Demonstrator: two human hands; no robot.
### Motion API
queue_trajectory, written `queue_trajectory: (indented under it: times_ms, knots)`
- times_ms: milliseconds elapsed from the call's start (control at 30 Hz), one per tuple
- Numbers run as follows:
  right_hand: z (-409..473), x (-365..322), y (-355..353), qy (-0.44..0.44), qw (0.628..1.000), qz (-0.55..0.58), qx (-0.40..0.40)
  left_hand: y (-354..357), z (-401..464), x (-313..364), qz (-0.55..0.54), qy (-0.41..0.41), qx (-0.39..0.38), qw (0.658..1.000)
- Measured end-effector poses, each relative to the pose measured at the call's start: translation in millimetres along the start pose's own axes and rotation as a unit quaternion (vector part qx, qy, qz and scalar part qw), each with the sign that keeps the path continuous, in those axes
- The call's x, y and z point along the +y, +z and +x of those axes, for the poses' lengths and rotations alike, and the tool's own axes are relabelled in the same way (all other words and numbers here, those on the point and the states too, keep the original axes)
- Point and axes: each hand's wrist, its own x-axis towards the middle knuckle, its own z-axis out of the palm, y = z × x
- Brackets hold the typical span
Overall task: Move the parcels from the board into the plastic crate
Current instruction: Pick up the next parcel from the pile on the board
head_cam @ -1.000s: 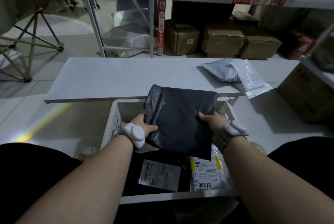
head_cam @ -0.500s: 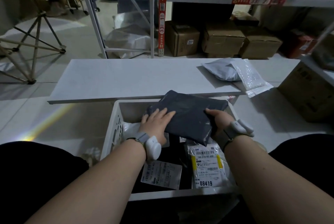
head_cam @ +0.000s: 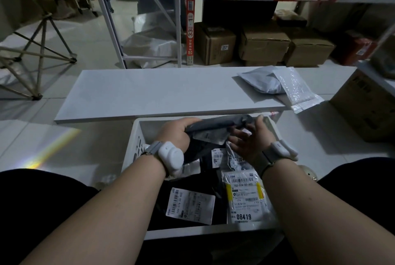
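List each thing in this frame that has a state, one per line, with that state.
dark grey parcel: stood on edge at the crate's far end, gripped.
left hand: curled round the dark grey parcel's left end.
right hand: fingers spread, touching the parcel's right end.
plastic crate: holds several labelled parcels.
white mailer: lying on the board, not yet moved.
bubble mailer: overlapping the white mailer, overhanging the board's edge.
board: two parcels left on it.
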Motion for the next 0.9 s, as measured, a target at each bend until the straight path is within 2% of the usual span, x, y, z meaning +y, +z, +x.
queue_trajectory:
  times_ms: [100, 233, 367, 467, 567, 733, 900]
  knots:
    - [1.6, -0.8, -6.2, -0.018, 1.0, -0.024, 0.008, -2.9, 1.4, 4.5, -0.12, -0.034, 0.005, 0.992]
    - [4.0, 1.6, -13.3, -0.031, 0.993, -0.106, 0.037, -8.1, 2.9, 7.5, -0.129, -0.047, 0.011, 0.99]
    - [14.9, 2.9, -29.7, -0.049, 0.956, -0.278, 0.081, -10.0, 2.6, 4.5, -0.149, -0.081, 0.006, 0.986]
    - [11.1, 8.0, -28.8, -0.023, 0.964, -0.262, 0.042, -11.7, 2.6, 1.2, -0.152, -0.113, -0.007, 0.982]
    - [10.3, 13.3, -25.0, -0.033, 0.973, -0.226, 0.036, -12.2, 3.6, -5.2, -0.151, -0.143, -0.008, 0.978]
    - [13.8, 13.4, -26.7, -0.055, 0.966, -0.248, 0.039, -8.4, 4.4, -24.7, -0.134, -0.172, -0.015, 0.976]
    - [20.1, 15.6, -29.4, -0.088, 0.942, -0.319, 0.052, -4.0, 3.0, -37.1, -0.171, -0.188, -0.024, 0.967]
